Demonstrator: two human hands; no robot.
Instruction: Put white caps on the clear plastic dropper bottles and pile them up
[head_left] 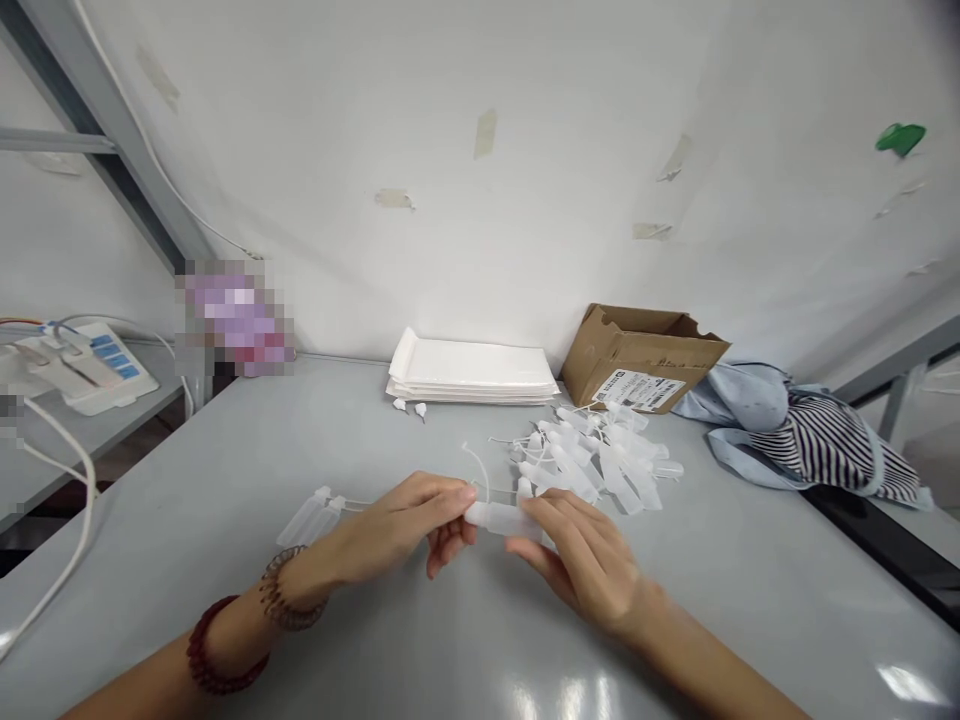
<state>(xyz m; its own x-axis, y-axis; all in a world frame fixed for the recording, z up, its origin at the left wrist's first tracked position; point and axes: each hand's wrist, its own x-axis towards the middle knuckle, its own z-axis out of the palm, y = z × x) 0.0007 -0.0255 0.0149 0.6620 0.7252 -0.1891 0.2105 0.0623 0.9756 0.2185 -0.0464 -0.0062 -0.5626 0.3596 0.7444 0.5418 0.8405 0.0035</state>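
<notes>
A small translucent plastic bottle (504,519) lies sideways between my two hands, just above the grey table. My left hand (420,512) pinches its white neck end, with thumb and fingers closed there. Around the other end of the bottle, the fingers of my right hand (585,555) are wrapped. A thin curved white strap (475,462) rises from near the neck. Another white cap-like piece (524,488) shows beside my right fingertips; what it belongs to is partly hidden. Left of my left hand, a few similar bottles (309,520) lie on the table.
A pile of similar bottles (626,460) lies at right behind my right hand. Beyond it stands an open cardboard box (637,350), beside a stack of white envelopes (476,370). Two small white tips (420,409) lie before the stack. Striped cloth (832,440) sits far right.
</notes>
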